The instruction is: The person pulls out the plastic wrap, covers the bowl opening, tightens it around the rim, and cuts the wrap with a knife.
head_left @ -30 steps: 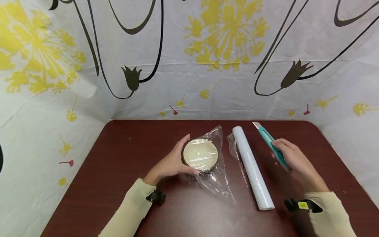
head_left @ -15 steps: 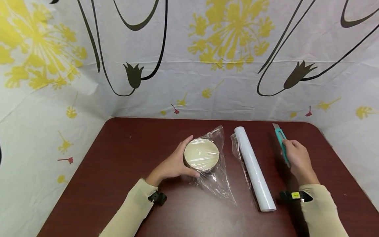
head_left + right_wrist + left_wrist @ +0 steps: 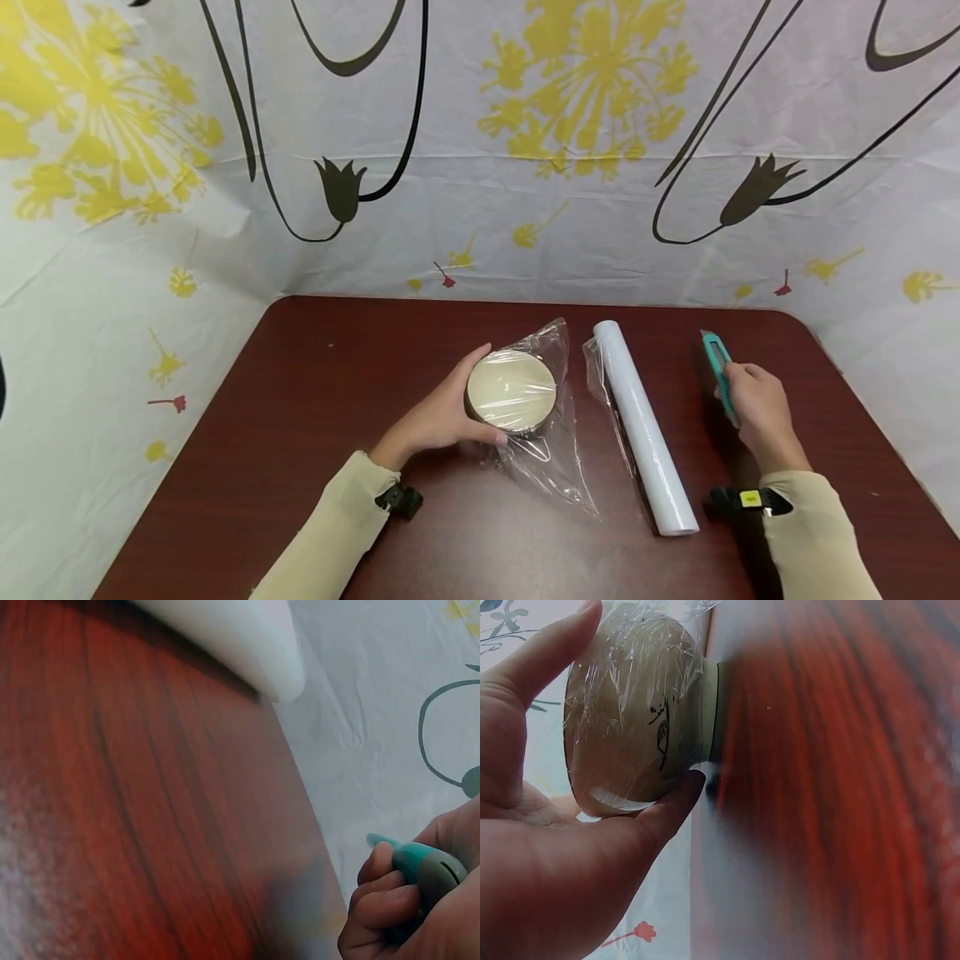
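Observation:
A cream bowl [image 3: 510, 392] stands on the table with clear cling film [image 3: 553, 479] stretched over its mouth. Loose film spreads out to the bowl's right. My left hand [image 3: 438, 408] grips the bowl's left side, thumb at the near side and fingers round the far side. In the left wrist view, dark marks show on the bowl's wall [image 3: 630, 727] under the wrinkled film. Over the table's right side, my right hand [image 3: 761, 417] holds a teal utility knife [image 3: 717, 360], its tip pointing away from me. The right wrist view shows fingers [image 3: 382, 907] curled round the knife's handle.
A white roll of cling film [image 3: 645, 433] lies slantwise between the bowl and my right hand, with a loose flap of film [image 3: 596, 367] along its left side. A patterned cloth [image 3: 480, 225] hangs behind the dark red table [image 3: 337, 367].
My right hand has moved to the right with the utility knife and turned it more upright in view. Less of the blade shows now. The left hand keeps its grip on the bowl.

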`<state>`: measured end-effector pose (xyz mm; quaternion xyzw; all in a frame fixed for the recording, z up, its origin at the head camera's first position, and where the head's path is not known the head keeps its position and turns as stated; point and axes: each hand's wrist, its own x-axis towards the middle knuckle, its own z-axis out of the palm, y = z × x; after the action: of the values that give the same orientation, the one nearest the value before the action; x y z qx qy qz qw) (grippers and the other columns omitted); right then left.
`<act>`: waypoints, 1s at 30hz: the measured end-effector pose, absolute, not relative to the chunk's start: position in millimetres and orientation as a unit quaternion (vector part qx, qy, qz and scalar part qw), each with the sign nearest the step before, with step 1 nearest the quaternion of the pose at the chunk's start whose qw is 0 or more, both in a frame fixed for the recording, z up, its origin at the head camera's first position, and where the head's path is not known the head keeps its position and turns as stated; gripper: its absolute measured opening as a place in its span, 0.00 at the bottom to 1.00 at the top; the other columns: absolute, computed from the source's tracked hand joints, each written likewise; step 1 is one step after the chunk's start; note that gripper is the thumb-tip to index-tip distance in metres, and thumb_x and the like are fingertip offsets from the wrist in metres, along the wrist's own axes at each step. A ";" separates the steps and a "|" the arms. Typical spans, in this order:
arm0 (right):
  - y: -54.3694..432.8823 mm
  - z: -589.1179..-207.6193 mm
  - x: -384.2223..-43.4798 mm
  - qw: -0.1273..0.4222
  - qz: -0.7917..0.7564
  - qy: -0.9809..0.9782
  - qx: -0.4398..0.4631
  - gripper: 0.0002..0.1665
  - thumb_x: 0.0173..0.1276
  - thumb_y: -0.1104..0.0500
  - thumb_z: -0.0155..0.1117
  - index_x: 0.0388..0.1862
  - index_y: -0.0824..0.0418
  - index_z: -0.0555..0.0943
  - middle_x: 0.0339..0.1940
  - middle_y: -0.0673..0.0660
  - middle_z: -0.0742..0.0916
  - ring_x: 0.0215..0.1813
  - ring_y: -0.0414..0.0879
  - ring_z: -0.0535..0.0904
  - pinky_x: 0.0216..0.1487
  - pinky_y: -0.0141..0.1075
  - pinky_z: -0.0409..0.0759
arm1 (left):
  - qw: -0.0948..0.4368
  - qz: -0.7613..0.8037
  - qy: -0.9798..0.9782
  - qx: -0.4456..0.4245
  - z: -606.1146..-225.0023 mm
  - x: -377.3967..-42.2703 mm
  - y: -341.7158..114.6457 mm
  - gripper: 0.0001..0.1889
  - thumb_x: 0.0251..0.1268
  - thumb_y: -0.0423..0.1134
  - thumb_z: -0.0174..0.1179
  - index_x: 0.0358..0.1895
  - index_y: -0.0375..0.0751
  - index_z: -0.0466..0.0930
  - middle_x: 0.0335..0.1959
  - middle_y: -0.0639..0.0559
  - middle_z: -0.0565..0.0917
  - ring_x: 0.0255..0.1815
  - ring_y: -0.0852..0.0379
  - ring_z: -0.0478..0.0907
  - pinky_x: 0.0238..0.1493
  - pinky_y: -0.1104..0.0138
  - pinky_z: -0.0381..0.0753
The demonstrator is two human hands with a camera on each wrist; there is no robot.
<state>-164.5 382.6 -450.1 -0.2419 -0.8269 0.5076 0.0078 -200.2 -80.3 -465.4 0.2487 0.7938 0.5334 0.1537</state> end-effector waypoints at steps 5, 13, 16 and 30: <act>383.4 -452.3 -162.9 0.000 0.501 -0.832 -0.237 0.34 0.89 0.46 0.37 0.70 0.74 0.71 0.31 0.49 0.82 0.30 0.48 0.72 0.29 0.41 0.75 | 0.154 0.531 0.795 0.250 -464.9 -200.8 -80.5 0.70 0.50 0.41 0.89 0.92 0.46 0.47 0.87 0.42 0.59 0.82 0.43 0.64 0.82 0.43 0.60; 381.3 -453.0 -161.6 -0.002 0.494 -0.836 -0.238 0.33 0.87 0.48 0.37 0.72 0.73 0.71 0.36 0.51 0.81 0.34 0.50 0.71 0.31 0.42 0.74 | 0.155 0.518 0.803 0.250 -463.0 -200.4 -80.8 0.69 0.51 0.43 0.89 0.92 0.46 0.48 0.87 0.42 0.58 0.82 0.42 0.63 0.81 0.42 0.62; 379.6 -451.6 -161.4 -0.002 0.491 -0.838 -0.237 0.33 0.87 0.49 0.36 0.71 0.74 0.72 0.37 0.52 0.81 0.35 0.51 0.70 0.31 0.42 0.74 | 0.155 0.516 0.805 0.248 -462.0 -199.9 -81.0 0.69 0.51 0.43 0.89 0.92 0.47 0.48 0.87 0.42 0.58 0.82 0.42 0.63 0.81 0.42 0.62; 380.4 -448.5 -159.1 -0.015 0.455 -0.864 -0.215 0.36 0.89 0.50 0.34 0.79 0.76 0.67 0.58 0.71 0.76 0.51 0.60 0.70 0.41 0.46 0.73 | 0.156 0.512 0.807 0.250 -460.3 -200.6 -81.7 0.68 0.52 0.44 0.89 0.92 0.46 0.48 0.88 0.42 0.58 0.83 0.42 0.62 0.81 0.41 0.62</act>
<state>-159.1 380.4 -448.5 -0.2152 -0.8638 0.4553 -0.0148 -200.6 -81.7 -460.3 0.2502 0.8069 0.5117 0.1561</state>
